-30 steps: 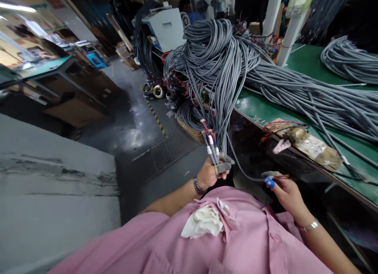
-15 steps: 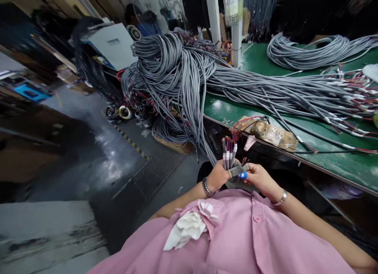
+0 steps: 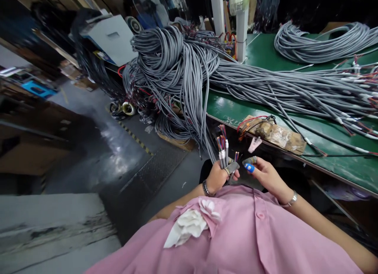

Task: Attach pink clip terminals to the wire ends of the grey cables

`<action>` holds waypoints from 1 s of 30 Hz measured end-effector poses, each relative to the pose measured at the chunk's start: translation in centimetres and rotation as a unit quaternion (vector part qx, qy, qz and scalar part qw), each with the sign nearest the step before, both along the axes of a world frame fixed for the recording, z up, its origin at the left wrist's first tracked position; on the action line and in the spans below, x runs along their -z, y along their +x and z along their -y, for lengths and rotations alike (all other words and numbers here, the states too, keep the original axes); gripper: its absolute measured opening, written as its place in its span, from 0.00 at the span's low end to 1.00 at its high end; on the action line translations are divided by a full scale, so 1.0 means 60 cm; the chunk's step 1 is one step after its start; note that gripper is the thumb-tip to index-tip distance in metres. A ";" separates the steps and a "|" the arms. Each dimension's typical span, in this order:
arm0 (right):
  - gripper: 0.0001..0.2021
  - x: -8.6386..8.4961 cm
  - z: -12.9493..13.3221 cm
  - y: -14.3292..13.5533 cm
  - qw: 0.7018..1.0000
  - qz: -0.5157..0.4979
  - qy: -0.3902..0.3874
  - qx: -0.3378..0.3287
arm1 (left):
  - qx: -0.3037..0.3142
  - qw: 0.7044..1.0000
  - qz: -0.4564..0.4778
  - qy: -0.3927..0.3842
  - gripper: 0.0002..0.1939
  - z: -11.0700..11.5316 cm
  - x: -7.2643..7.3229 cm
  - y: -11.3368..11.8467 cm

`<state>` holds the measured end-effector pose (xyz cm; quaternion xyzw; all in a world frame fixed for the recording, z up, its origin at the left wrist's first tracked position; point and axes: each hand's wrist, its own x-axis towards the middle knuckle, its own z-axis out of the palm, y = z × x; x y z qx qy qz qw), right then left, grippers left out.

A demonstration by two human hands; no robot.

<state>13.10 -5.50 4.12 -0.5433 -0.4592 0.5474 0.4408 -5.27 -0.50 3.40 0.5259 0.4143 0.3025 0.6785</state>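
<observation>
My left hand is closed around a bunch of grey cables, just above my lap. Their ends point up, with white bands and stripped multicoloured wires fanning out at the top. One cable end stands apart from the bunch, by my left thumb, which wears a grey finger cover. To the right, a short gap away, is my right hand. Its thumb in a blue cover and its finger in a grey cover are pressed close together; anything between them is too small to make out.
A green workbench carries a thick run of grey cables and a coil. A tape-wrapped wooden block sits at its front edge, near a pink clip. More cables hang over the bench's left end.
My right hand has moved away to the right from the cable end by my left hand. My left hand keeps the bunch and has shifted slightly left. The view has turned a little.
</observation>
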 end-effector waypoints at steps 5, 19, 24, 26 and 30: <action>0.14 0.000 -0.010 -0.019 0.999 -0.046 0.020 0.010 | 0.065 0.998 -0.005 0.008 0.20 0.005 -0.008 0.006; 0.12 0.001 -0.019 -0.013 0.988 -0.153 -0.034 -0.010 | 0.055 0.998 -0.019 -0.039 0.19 0.000 -0.012 0.022; 0.12 -0.008 -0.019 -0.017 0.982 -0.182 -0.036 0.021 | 0.005 1.000 -0.003 -0.029 0.20 0.000 -0.007 0.024; 0.13 -0.011 -0.019 -0.019 0.980 -0.194 -0.036 0.028 | -0.041 0.999 0.014 -0.031 0.20 0.000 -0.001 0.026; 0.14 -0.012 -0.015 -0.021 0.981 -0.192 -0.023 0.013 | -0.097 0.994 0.033 -0.028 0.20 -0.001 0.004 0.027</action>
